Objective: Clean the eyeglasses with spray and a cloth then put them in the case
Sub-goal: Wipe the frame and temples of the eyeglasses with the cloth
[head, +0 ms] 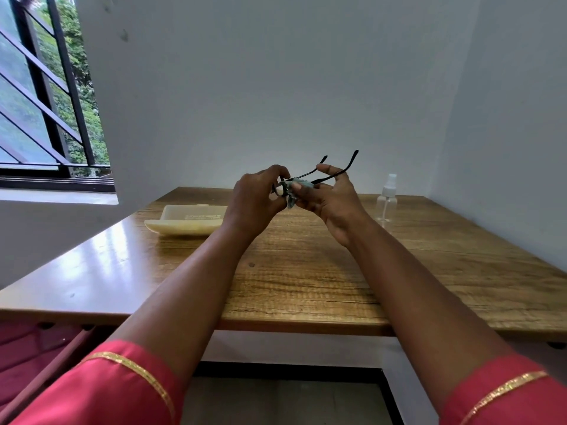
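Note:
Black eyeglasses [336, 171] are held up above the far middle of the wooden table [306, 271], their temple arms pointing up and away. My left hand [254, 197] grips the frame's front at its left side. My right hand [331, 200] pinches a small pale green cloth [293, 193] against a lens, fingers partly spread. The lenses are mostly hidden behind my fingers and the cloth. A cream eyeglass case [187, 220] lies open on the table to the left of my hands. A clear spray bottle [387, 199] stands upright on the right.
A white wall runs along the table's far edge and right side. A barred window [46, 102] is at the left. The table's near edge [276, 325] lies above my forearms, with a pink cushioned seat [30, 357] at lower left.

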